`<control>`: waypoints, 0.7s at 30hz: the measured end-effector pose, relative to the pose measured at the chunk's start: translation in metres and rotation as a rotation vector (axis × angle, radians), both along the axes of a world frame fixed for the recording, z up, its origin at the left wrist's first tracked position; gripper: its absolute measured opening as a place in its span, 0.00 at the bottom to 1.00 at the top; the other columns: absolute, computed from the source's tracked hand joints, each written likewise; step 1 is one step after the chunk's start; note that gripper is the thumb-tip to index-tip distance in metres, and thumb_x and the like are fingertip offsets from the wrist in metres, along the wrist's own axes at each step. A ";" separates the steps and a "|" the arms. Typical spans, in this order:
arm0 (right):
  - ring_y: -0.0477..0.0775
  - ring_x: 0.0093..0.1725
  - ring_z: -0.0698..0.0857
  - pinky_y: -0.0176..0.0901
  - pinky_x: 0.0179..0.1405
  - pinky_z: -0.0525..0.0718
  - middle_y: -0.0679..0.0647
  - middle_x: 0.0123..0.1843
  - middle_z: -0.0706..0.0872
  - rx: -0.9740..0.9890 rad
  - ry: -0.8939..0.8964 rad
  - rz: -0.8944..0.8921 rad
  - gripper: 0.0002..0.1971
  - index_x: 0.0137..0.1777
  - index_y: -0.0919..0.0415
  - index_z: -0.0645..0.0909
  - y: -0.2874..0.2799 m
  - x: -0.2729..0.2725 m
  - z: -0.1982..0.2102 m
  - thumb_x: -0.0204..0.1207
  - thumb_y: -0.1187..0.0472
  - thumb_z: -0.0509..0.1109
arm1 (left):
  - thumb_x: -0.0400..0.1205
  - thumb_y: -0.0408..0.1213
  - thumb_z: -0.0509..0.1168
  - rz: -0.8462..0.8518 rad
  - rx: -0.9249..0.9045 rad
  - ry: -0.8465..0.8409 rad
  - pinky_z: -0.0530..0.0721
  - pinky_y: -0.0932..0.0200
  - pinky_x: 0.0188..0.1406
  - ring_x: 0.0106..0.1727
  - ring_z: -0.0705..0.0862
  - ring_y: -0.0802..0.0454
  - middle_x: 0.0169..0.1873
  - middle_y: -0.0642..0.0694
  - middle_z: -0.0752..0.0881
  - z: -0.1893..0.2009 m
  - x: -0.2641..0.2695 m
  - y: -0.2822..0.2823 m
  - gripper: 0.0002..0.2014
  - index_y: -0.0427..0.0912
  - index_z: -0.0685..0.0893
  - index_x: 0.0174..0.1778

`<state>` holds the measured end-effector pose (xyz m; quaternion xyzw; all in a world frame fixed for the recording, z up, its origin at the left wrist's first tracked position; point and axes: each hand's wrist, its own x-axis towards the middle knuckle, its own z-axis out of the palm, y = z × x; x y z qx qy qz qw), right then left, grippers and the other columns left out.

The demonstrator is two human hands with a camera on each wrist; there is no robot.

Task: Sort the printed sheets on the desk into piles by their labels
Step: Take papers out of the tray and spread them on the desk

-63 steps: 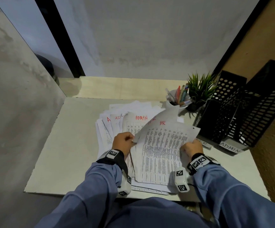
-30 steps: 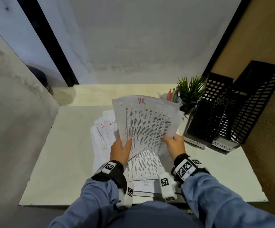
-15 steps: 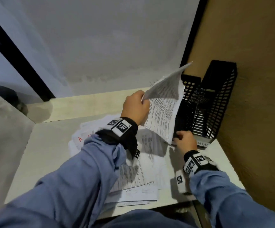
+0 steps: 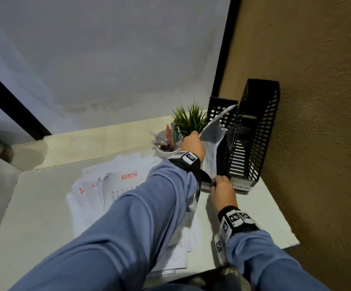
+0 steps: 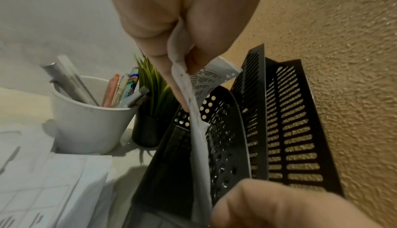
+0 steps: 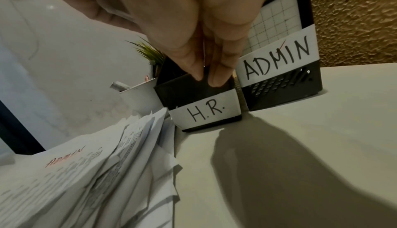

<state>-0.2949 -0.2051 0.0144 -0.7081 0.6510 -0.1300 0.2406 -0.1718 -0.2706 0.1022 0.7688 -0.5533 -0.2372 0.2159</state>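
Sliding sheet (image 4: 211, 148) into H.R. file (image 6: 204, 111), leftmost of two black holders against the wall. Left hand (image 4: 193, 144) pinching sheet's upper edge between thumb and fingers; wrist view shows paper creased inside that pinch. Right hand (image 4: 223, 191) at file's front lip, fingertips (image 6: 198, 76) on its top edge; bottom corner of sheet seems to sit under them, but whether paper is actually held there cannot be told.

To do well: keep sheet vertical and taut between both hands, feed bottom edge first into the slot, clear of the perforated side wall. Ease left pinch only once the lower edge seats at the bottom. Steady file with right fingertips so it does not skid. Risk, as judged: curled top catching on ADMIN file (image 6: 277, 61) next door, or sheet buckling midway.

Sheet: white, thin, dense printed text columns, bowed and twisted, top corner flopping toward the wall, lower part already between file walls. Label on it not readable here. Pile (image 4: 107, 196) of unsorted sheets lying on desk (image 4: 33, 217), red ADMIN on top one.
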 end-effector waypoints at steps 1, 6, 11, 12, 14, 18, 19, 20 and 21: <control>0.64 0.54 0.81 0.47 0.50 0.76 0.65 0.57 0.79 -0.007 -0.024 -0.008 0.11 0.54 0.70 0.79 0.000 -0.001 0.000 0.76 0.75 0.59 | 0.83 0.29 0.56 -0.016 0.027 -0.009 0.79 0.45 0.51 0.58 0.82 0.32 0.56 0.31 0.84 -0.003 -0.001 -0.001 0.11 0.32 0.76 0.60; 0.62 0.54 0.81 0.45 0.52 0.77 0.63 0.56 0.80 -0.032 -0.081 -0.010 0.10 0.54 0.70 0.80 0.003 -0.005 -0.001 0.76 0.73 0.61 | 0.84 0.36 0.58 -0.032 0.119 0.008 0.78 0.49 0.50 0.59 0.82 0.34 0.59 0.32 0.83 -0.021 0.006 0.000 0.15 0.32 0.73 0.64; 0.58 0.54 0.79 0.42 0.53 0.75 0.62 0.58 0.80 -0.031 -0.103 -0.020 0.11 0.57 0.70 0.80 0.005 -0.001 0.001 0.77 0.71 0.61 | 0.80 0.43 0.64 -0.036 0.087 0.095 0.82 0.50 0.56 0.58 0.83 0.38 0.56 0.37 0.84 -0.018 0.019 0.007 0.21 0.36 0.73 0.66; 0.55 0.52 0.78 0.40 0.52 0.74 0.61 0.58 0.79 -0.040 -0.107 -0.018 0.11 0.57 0.69 0.80 0.007 -0.001 0.002 0.77 0.71 0.62 | 0.79 0.45 0.66 -0.035 0.075 0.124 0.82 0.49 0.57 0.58 0.83 0.39 0.56 0.38 0.84 -0.015 0.022 0.011 0.23 0.37 0.73 0.67; 0.51 0.49 0.75 0.39 0.50 0.74 0.58 0.56 0.77 -0.095 -0.124 0.003 0.09 0.56 0.67 0.79 0.013 0.001 0.004 0.78 0.69 0.63 | 0.78 0.48 0.67 -0.014 0.033 0.213 0.82 0.50 0.58 0.57 0.84 0.42 0.56 0.39 0.85 -0.009 0.028 0.023 0.25 0.37 0.74 0.68; 0.52 0.44 0.80 0.46 0.47 0.81 0.52 0.50 0.78 -0.102 -0.150 0.101 0.03 0.48 0.60 0.78 0.028 0.011 0.003 0.78 0.65 0.63 | 0.79 0.45 0.67 0.115 -0.024 0.360 0.82 0.52 0.57 0.55 0.84 0.42 0.54 0.41 0.86 -0.012 0.061 0.063 0.20 0.39 0.78 0.63; 0.52 0.45 0.81 0.47 0.48 0.81 0.51 0.50 0.79 -0.065 -0.150 0.124 0.03 0.49 0.60 0.78 0.031 0.016 0.001 0.78 0.65 0.63 | 0.79 0.43 0.66 0.173 -0.009 0.348 0.81 0.54 0.57 0.56 0.84 0.41 0.54 0.40 0.86 -0.020 0.075 0.076 0.18 0.39 0.79 0.61; 0.52 0.47 0.81 0.46 0.50 0.81 0.51 0.51 0.80 -0.029 -0.149 0.149 0.05 0.51 0.60 0.79 0.033 0.021 -0.003 0.77 0.64 0.64 | 0.79 0.41 0.65 0.237 0.027 0.309 0.80 0.55 0.57 0.57 0.83 0.40 0.55 0.40 0.85 -0.031 0.090 0.091 0.16 0.38 0.79 0.60; 0.52 0.50 0.82 0.44 0.52 0.80 0.51 0.53 0.81 -0.003 -0.149 0.171 0.07 0.52 0.60 0.81 0.035 0.028 -0.008 0.77 0.64 0.65 | 0.79 0.39 0.64 0.301 0.085 0.254 0.78 0.55 0.57 0.59 0.82 0.40 0.57 0.39 0.85 -0.043 0.107 0.106 0.16 0.37 0.79 0.60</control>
